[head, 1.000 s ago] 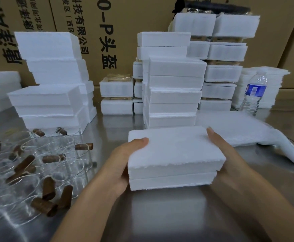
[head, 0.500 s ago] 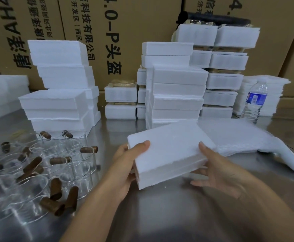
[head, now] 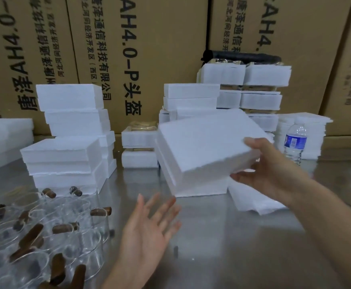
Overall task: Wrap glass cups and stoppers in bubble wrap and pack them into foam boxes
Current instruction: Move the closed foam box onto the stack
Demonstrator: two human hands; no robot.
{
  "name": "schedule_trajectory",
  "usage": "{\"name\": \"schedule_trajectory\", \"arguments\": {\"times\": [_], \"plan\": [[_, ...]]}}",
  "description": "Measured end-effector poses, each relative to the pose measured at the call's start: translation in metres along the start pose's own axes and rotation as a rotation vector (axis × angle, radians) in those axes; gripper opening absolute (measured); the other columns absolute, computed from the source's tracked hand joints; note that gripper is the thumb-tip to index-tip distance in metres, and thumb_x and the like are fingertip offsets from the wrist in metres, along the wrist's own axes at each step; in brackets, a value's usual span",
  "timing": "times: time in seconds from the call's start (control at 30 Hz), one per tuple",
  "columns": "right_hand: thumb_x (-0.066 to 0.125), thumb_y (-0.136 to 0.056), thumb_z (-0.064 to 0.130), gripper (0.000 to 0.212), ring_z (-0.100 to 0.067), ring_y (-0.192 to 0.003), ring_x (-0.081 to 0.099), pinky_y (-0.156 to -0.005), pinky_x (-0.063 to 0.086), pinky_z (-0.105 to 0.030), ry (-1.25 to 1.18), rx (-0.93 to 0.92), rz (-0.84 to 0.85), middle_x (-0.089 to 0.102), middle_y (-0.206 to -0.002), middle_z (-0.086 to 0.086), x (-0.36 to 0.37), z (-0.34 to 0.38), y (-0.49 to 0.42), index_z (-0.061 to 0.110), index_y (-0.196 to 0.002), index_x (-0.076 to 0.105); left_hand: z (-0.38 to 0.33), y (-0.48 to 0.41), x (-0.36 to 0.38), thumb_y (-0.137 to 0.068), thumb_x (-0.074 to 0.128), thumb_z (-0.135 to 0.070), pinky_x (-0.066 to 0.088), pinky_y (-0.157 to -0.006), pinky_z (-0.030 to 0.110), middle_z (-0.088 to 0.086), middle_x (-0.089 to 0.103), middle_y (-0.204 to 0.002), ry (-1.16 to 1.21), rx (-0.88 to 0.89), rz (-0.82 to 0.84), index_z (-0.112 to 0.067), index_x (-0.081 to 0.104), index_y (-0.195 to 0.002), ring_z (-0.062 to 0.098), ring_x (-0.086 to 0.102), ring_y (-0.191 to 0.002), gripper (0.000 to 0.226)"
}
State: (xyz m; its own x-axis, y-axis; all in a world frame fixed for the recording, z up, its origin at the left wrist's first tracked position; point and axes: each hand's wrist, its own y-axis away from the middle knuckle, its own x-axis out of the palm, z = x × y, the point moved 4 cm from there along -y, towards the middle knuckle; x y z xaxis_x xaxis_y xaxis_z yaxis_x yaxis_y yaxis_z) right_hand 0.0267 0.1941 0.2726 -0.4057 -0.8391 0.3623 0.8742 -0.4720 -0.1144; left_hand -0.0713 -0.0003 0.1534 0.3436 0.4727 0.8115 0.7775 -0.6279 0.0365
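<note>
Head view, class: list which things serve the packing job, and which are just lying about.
Job: foam box, gripped by right hand; open left hand; glass cups; stoppers; wrap sheet; box stacks.
Lying about: water bottle; cartons; black roll.

Even indoor light, a soft picture, wide-angle bend toward the edges.
The steel table (head: 222, 257) showed a dull sheen and hazy reflections of the foam stacks (head: 66, 159), with only faint shadows at their feet. The foam box (head: 201, 147) was so bright that its surface grain washed out. The left hand (head: 149, 232) was blurred, its fingertips ghosted; the right hand (head: 268, 170) was slightly soft. The cartons (head: 149, 49) leaned and curved outward, and the glass cups (head: 45, 236) were smeared.
</note>
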Motion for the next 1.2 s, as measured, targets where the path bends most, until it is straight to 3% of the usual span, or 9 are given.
{"name": "schedule_trajectory", "arguments": {"times": [0.07,0.13,0.37,0.43,0.5,0.63,0.8,0.93,1.2], "plan": [[0.077,-0.055,0.027,0.057,-0.025,-0.101,0.061,-0.076,0.057,-0.042,-0.039,-0.038,-0.047,0.059,-0.108,-0.007,0.007,0.033,-0.016,0.019,-0.108,0.059,0.008,-0.004,-0.002,-0.073,0.053,-0.044,0.046,-0.080,0.044,0.015,0.071,-0.094,-0.071,-0.037,-0.025,-0.012,0.060,-0.115,0.028,0.069,-0.082,0.054],[0.076,-0.067,0.030,0.046,-0.026,-0.105,0.058,-0.074,0.057,-0.043,-0.042,-0.067,-0.117,0.056,-0.113,-0.005,0.014,0.062,-0.035,0.022,-0.107,0.057,0.013,-0.007,-0.004,-0.072,0.053,-0.039,0.045,-0.074,0.041,0.013,0.070,-0.084,-0.101,-0.065,-0.042,-0.012,0.063,-0.108,0.025,0.070,-0.069,0.046],[0.075,-0.068,0.042,0.036,-0.025,-0.087,0.056,-0.063,0.053,-0.038,0.159,-0.019,-0.336,0.055,-0.099,-0.004,0.037,0.114,-0.094,0.021,-0.086,0.053,0.030,-0.016,-0.004,-0.086,0.047,-0.027,0.039,-0.063,0.034,0.012,0.066,-0.067,-0.181,-0.165,-0.120,-0.010,0.063,-0.100,0.025,0.062,-0.057,0.027],[0.075,-0.069,0.043,0.038,-0.027,-0.084,0.052,-0.060,0.051,-0.042,0.223,0.000,-0.379,0.051,-0.097,-0.007,0.040,0.118,-0.107,0.021,-0.085,0.049,0.032,-0.014,0.000,-0.082,0.059,-0.030,0.038,-0.062,0.034,0.014,0.066,-0.066,-0.183,-0.187,-0.092,-0.007,0.063,-0.102,0.026,0.063,-0.053,0.031],[0.076,-0.068,0.043,0.041,-0.028,-0.083,0.049,-0.057,0.049,-0.044,0.262,0.025,-0.416,0.048,-0.096,-0.008,0.040,0.119,-0.119,0.020,-0.084,0.047,0.033,-0.015,0.002,-0.060,0.077,-0.028,0.039,-0.060,0.033,0.016,0.066,-0.067,-0.177,-0.198,-0.069,-0.003,0.067,-0.098,0.028,0.062,-0.052,0.047],[0.079,-0.065,0.043,0.045,-0.030,-0.080,0.047,-0.056,0.048,-0.045,0.311,0.068,-0.469,0.046,-0.093,-0.009,0.039,0.116,-0.137,0.019,-0.083,0.045,0.036,-0.022,-0.001,-0.091,0.046,-0.016,0.039,-0.059,0.034,0.017,0.064,-0.067,-0.224,-0.207,-0.060,-0.001,0.061,-0.102,0.028,0.060,-0.053,0.024],[0.078,-0.066,0.043,0.045,-0.031,-0.083,0.046,-0.058,0.049,-0.046,0.300,0.090,-0.476,0.044,-0.096,-0.010,0.040,0.105,-0.155,0.019,-0.084,0.045,0.035,-0.032,-0.005,-0.091,0.043,-0.002,0.046,-0.040,0.028,0.017,0.060,-0.057,-0.268,-0.174,-0.046,0.000,0.059,-0.095,0.027,0.058,-0.042,0.017],[0.077,-0.065,0.046,0.056,-0.030,-0.082,0.043,-0.057,0.050,-0.043,0.306,0.095,-0.474,0.037,-0.093,-0.007,0.040,0.095,-0.164,0.021,-0.102,0.043,0.036,-0.037,-0.009,-0.092,0.041,0.001,0.045,-0.037,0.027,0.018,0.058,-0.055,-0.259,-0.170,-0.039,0.002,0.059,-0.092,0.028,0.057,-0.040,0.018],[0.062,-0.073,0.058,0.042,-0.020,-0.082,0.047,-0.083,0.046,-0.035,0.479,0.058,-0.545,0.046,-0.089,-0.001,0.038,0.095,-0.167,0.022,-0.079,0.042,0.037,-0.035,-0.008,-0.091,0.043,0.001,0.043,-0.040,0.026,0.017,0.058,-0.056,-0.261,-0.154,-0.005,0.002,0.060,-0.092,0.026,0.056,-0.042,0.016]]}}
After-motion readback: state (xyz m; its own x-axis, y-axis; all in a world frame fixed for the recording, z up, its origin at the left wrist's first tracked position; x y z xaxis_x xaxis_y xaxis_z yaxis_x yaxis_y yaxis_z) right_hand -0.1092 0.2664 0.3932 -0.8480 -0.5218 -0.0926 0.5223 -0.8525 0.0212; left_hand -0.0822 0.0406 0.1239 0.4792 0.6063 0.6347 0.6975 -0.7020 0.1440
